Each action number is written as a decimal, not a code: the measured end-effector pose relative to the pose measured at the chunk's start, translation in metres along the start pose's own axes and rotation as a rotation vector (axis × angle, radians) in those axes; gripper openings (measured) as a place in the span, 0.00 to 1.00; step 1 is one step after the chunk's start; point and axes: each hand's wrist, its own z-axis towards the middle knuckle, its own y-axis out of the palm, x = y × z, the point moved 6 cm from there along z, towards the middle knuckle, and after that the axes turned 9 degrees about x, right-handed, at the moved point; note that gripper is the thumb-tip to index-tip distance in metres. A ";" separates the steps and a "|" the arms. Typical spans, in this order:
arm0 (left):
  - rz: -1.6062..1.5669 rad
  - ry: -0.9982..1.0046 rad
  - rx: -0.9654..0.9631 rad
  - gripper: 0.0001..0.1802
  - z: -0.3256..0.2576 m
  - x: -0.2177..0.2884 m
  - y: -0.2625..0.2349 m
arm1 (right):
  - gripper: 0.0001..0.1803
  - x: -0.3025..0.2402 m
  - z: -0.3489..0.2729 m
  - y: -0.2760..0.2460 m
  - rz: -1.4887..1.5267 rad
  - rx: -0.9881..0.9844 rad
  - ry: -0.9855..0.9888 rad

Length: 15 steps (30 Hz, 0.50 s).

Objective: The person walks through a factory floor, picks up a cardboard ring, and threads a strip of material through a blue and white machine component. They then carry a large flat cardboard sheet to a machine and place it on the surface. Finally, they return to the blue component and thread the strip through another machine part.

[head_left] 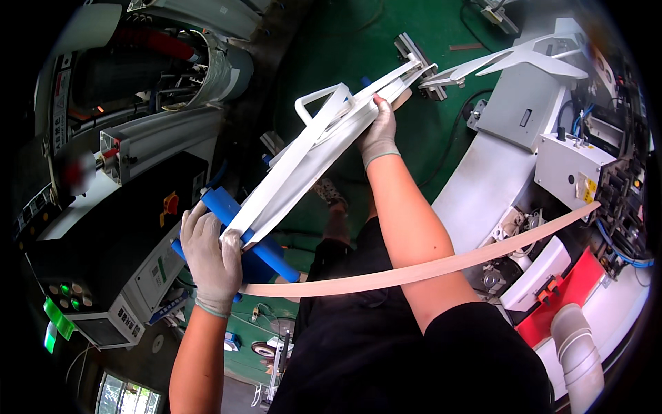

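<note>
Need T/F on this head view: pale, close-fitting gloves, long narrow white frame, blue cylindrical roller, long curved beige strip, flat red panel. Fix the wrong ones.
1. The left hand and right hand both wear pale, close-fitting gloves. True.
2. The right hand is off the long, narrow white frame. False: it grips the frame near its upper end.
3. A blue cylindrical roller shows beside the left hand. True.
4. The long, curved beige strip lies wholly left of the left hand. False: it runs rightward from near the left wrist, across the right forearm in view.
5. The flat red panel is at lower right in the picture. True.
</note>
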 end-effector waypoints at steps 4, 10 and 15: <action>0.009 0.015 0.004 0.36 0.001 -0.001 0.001 | 0.36 0.004 0.029 -0.017 0.029 -0.011 -0.032; -0.061 -0.024 0.004 0.29 -0.002 -0.003 0.003 | 0.43 0.009 0.041 -0.021 0.120 -0.134 0.012; -0.054 -0.022 0.011 0.34 0.000 -0.006 0.005 | 0.38 0.006 0.035 -0.016 0.089 -0.130 -0.033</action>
